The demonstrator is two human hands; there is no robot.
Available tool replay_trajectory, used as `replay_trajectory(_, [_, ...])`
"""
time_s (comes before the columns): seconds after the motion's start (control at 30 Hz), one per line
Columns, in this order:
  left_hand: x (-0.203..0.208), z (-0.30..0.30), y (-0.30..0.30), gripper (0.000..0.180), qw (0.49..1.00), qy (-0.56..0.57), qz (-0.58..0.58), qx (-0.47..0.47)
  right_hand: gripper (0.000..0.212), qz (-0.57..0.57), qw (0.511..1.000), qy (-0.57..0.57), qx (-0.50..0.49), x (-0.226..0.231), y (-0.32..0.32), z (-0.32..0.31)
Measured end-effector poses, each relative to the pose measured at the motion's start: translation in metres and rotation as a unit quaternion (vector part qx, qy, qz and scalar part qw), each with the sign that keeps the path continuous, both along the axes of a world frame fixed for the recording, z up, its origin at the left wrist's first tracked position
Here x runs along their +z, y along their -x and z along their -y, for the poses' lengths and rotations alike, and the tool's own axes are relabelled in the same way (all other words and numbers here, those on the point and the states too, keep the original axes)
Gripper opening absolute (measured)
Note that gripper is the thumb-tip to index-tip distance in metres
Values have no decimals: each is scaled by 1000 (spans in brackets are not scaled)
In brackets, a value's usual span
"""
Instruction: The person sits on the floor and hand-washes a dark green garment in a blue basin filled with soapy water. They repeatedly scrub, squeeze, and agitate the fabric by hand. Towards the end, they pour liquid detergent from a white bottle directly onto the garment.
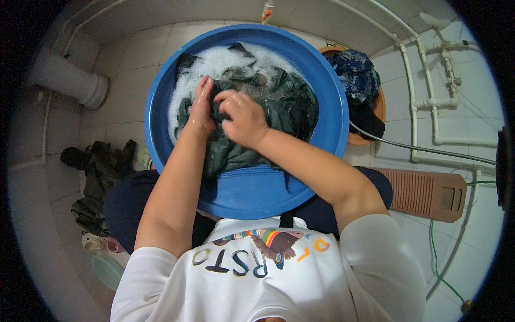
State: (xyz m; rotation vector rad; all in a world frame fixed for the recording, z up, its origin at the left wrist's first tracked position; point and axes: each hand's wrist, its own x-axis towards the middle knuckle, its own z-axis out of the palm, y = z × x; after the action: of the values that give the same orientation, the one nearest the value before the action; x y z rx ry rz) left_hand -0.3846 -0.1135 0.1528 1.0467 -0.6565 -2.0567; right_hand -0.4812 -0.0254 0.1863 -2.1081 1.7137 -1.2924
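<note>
A big round blue basin (249, 196) sits between my knees. Dark green wet clothing (236, 155) lies bunched in it, with white suds (214, 60) around its far and left edges. My left hand (202, 107) is held edge-on over the left part of the cloth, fingers stretched out and wet, gripping nothing visible. Just to its right, my right hand (242, 119) is above the cloth, its bent fingers apart, pointing toward the left hand and slightly blurred. I see nothing between them.
Right of the basin stands an orange tub (381, 107) with dark and blue-patterned clothes (354, 78). A brown washboard (426, 193), grey hose (424, 146) and green hose (437, 263) lie at right. Dark clothes (104, 177) lie on the left floor. White pipes (407, 96) line the wall.
</note>
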Motion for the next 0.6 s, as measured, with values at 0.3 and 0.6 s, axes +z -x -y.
replay_trajectory(0.3, [-37,-5,-7,31,959,231,54,-153,12,-66,992,85,62,3,-19,3])
replay_trajectory(0.6, [22,-28,24,37,994,-86,16,-72,28,-61,961,-122,-239,-66,69,59])
